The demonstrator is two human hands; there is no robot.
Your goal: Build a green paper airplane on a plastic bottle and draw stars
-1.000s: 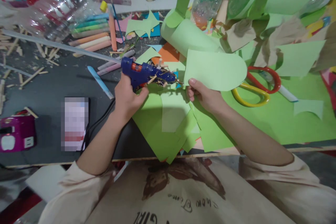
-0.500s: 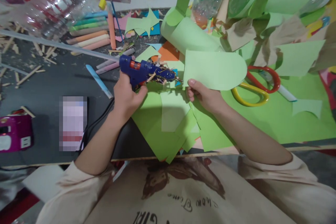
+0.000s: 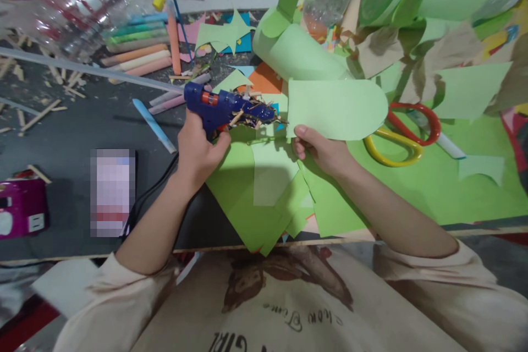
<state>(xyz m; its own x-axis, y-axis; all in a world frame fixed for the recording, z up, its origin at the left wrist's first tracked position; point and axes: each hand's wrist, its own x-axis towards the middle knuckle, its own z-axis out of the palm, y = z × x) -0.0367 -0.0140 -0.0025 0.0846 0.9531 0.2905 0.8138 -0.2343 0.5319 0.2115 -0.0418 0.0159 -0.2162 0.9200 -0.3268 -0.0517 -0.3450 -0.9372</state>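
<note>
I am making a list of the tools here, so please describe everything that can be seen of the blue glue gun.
The glue gun is dark blue and looks like glossy plastic, with orange-red parts in a side opening and under the body. The left hand grips its handle. A translucent glue stick juts from its rear. Bits like wood splinters cling around its front. It is held roughly level, pointing to the straight edge of the pale green paper; whether they touch is unclear.

Cream shirt point(image 3: 181, 319), brown print point(image 3: 244, 285), dark lettering point(image 3: 294, 321); loose elbow-length sleeves point(image 3: 441, 274).
</note>
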